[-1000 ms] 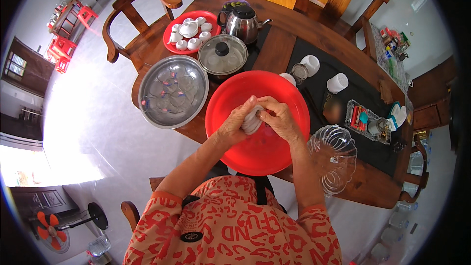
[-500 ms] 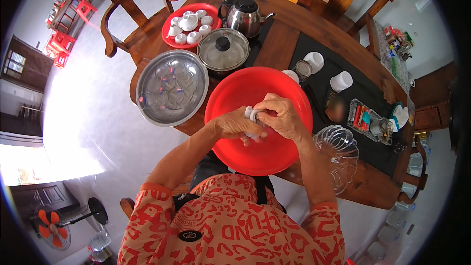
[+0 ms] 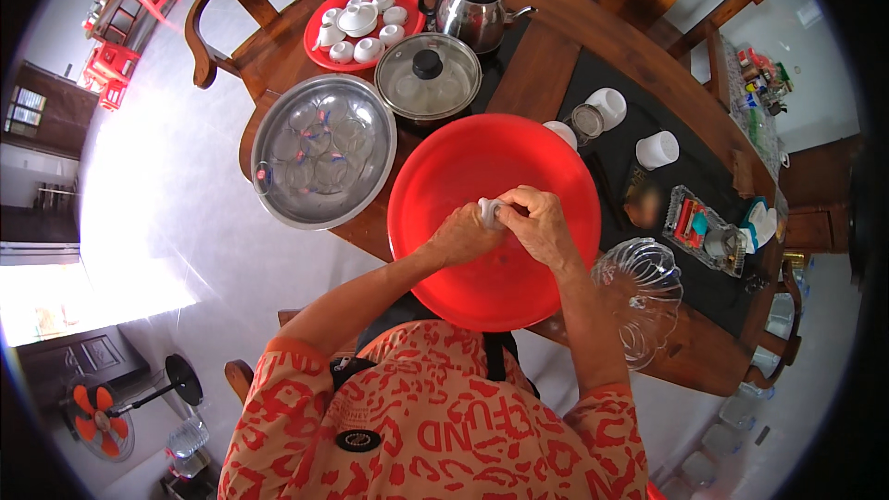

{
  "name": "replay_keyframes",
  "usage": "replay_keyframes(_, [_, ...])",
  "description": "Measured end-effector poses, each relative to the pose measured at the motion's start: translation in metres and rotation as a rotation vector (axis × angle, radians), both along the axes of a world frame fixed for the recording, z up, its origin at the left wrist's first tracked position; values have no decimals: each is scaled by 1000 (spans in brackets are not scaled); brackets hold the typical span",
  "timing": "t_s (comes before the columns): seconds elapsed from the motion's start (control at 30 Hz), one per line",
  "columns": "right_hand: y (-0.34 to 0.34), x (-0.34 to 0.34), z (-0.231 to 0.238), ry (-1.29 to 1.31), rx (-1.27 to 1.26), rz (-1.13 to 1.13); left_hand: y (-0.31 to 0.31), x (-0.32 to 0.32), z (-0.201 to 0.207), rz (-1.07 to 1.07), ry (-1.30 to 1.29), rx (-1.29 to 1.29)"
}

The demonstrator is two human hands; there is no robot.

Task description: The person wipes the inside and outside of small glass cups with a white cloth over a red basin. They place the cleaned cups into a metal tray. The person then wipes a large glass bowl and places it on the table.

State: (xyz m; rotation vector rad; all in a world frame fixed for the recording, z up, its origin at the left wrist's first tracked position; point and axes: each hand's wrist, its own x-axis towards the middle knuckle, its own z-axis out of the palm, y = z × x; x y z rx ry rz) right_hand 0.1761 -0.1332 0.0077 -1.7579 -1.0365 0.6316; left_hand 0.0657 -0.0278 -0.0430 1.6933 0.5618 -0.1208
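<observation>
Above a large red plastic basin (image 3: 561, 165), both of my hands work close together on a small bunched whitish cloth (image 3: 490, 211). My left hand (image 3: 460, 233) is closed round its lower part, which the fingers hide. From the other side my right hand (image 3: 535, 225) pinches the cloth's upper end with thumb and fingers. Whether anything is wrapped inside the cloth cannot be made out. Beneath the hands, the basin's red inside shows.
Left of the basin stands a steel bowl (image 3: 375, 187) with several clear glasses. Behind are a lidded pot (image 3: 406, 83), a kettle (image 3: 470, 23) and a red tray (image 3: 318, 51) of white teaware. To the right stand a scalloped glass bowl (image 3: 639, 301), white cups (image 3: 657, 150) and a glass tray (image 3: 713, 255).
My hands have come closer together, and less of the cloth shows between them. My left fingers are more tightly curled. The view has shifted slightly.
</observation>
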Motion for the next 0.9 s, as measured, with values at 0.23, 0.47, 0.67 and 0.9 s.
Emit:
replay_keyframes(0.23, [-7, -2, -14, 226, -87, -38, 31, -6, 34, -250, 171, -463])
replay_keyframes(0.47, [-12, -22, 32, -406, 71, 301, 35, -11, 43, -300, 113, -629])
replay_keyframes(0.67, [-16, -32, 3, -830, 148, 217, 31, -7, 66, -381, 29, -530])
replay_keyframes(0.9, [-7, -27, -1, -1029, 164, 102, 15, -8, 73, -264, 34, -190])
